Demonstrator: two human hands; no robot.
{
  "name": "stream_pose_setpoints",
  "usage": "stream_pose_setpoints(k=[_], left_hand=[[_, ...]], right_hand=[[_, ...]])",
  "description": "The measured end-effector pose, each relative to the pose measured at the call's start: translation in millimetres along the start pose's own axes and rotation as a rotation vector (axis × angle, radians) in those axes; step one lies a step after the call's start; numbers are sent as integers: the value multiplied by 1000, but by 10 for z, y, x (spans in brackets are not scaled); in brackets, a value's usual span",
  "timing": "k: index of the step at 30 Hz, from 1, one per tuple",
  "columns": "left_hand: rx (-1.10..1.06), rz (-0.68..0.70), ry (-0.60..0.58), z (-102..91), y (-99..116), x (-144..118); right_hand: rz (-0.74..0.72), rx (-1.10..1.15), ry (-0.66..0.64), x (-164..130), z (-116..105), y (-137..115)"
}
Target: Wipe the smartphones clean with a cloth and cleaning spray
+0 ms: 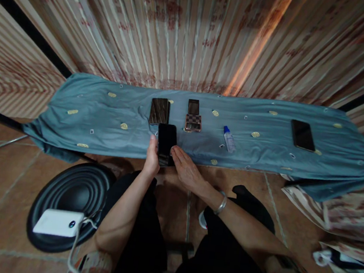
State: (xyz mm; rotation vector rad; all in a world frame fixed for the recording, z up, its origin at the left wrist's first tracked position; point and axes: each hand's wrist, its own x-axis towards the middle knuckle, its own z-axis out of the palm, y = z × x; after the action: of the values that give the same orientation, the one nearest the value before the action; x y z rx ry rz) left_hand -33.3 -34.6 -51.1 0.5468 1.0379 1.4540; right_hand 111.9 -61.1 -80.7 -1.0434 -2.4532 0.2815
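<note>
A black smartphone (167, 140) with a dark screen is held over the front edge of the blue cloth-covered surface (128, 136). My left hand (152, 158) grips its left side, the thumb along the edge. My right hand (187, 168), fingers stretched out together, touches the phone's lower right edge. Just behind the phone lies a dark, streaked flat rectangular item (159, 111). To its right stands a small opened compact case (193, 122) with a checked pattern. A clear bottle with a blue cap (229, 140) lies further right.
Another dark phone (303, 135) lies at the right end of the cloth. A white power bank (58, 222) with a cable rests on a black ribbed round basin (75, 194) on the tiled floor. Striped curtains (182, 33) hang behind; dark poles (31, 29) slant at both sides.
</note>
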Motion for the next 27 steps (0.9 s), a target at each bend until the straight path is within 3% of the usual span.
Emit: stream_pose_setpoints(k=[12, 23, 27], left_hand=[[-56, -39, 84, 53, 114, -3], [-52, -48, 150, 51, 151, 7], [-61, -42, 124, 40, 166, -4]], right_hand=[[-34, 2, -57, -191, 21, -83], [-63, 38, 13, -257, 71, -83], [-68, 29, 25, -237, 75, -94]])
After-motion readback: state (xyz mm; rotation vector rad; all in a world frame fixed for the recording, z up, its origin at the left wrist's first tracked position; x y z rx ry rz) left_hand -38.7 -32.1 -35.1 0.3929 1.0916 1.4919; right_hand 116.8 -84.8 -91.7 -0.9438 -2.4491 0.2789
